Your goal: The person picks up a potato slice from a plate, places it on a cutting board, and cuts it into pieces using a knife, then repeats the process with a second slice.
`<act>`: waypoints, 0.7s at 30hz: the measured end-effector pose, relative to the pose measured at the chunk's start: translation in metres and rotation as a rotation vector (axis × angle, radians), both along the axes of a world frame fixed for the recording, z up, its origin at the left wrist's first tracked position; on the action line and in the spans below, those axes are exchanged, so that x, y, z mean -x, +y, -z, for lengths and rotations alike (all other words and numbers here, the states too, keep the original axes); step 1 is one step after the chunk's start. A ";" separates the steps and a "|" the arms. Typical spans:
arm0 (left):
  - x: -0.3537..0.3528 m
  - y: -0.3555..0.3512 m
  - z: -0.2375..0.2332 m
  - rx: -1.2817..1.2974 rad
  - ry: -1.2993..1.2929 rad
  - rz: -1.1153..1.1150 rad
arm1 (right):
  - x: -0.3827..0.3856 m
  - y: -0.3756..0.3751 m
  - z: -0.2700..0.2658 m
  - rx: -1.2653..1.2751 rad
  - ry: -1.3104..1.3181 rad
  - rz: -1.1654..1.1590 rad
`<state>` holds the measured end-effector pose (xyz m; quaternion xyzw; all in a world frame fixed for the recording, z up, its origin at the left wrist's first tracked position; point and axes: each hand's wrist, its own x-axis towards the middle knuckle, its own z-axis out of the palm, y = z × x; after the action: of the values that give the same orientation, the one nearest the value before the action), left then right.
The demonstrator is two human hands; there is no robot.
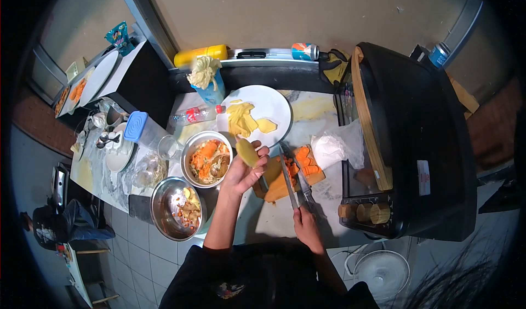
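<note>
My left hand (244,172) is closed around a peeled yellow potato (247,152), held up near the white plate's lower edge. In my right hand (307,229) is the handle of a knife (289,180), its long blade pointing away over the wooden cutting board (279,189). Chopped orange carrot (307,161) lies on the board. A second dark-handled utensil (305,187) rests beside the knife, partly over the board. Yellow potato slices (241,120) lie on the large white plate (278,103) beyond my hands.
Left of my hands stand a pot (185,169) of shredded vegetables and a steel bowl (156,213) of peelings. A plastic bottle (194,115) and a blue-lidded container (139,127) are behind. A white bag (331,147) and a black oven (422,144) border the right. A person (60,224) is at far left.
</note>
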<state>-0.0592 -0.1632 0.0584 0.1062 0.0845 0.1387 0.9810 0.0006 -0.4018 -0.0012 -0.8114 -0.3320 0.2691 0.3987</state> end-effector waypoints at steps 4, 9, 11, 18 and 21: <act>0.000 -0.012 0.015 -0.240 0.342 -0.205 | 0.002 -0.001 0.011 -0.072 -0.048 0.017; 0.005 -0.032 0.046 -0.494 0.586 -0.217 | 0.002 -0.002 0.005 -0.033 -0.026 0.017; 0.007 -0.039 0.052 -0.512 0.607 -0.233 | 0.001 -0.004 0.006 -0.037 -0.015 0.028; 0.010 -0.043 0.085 -0.841 0.724 -0.346 | -0.001 -0.004 0.008 -0.027 -0.026 0.012; 0.007 -0.043 0.086 -0.920 0.709 -0.428 | 0.002 -0.003 0.009 -0.058 -0.061 0.020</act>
<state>-0.0662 -0.2060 -0.0275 0.5385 0.3562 0.3109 0.6975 -0.0017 -0.4052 -0.0101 -0.8108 -0.3435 0.2303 0.4142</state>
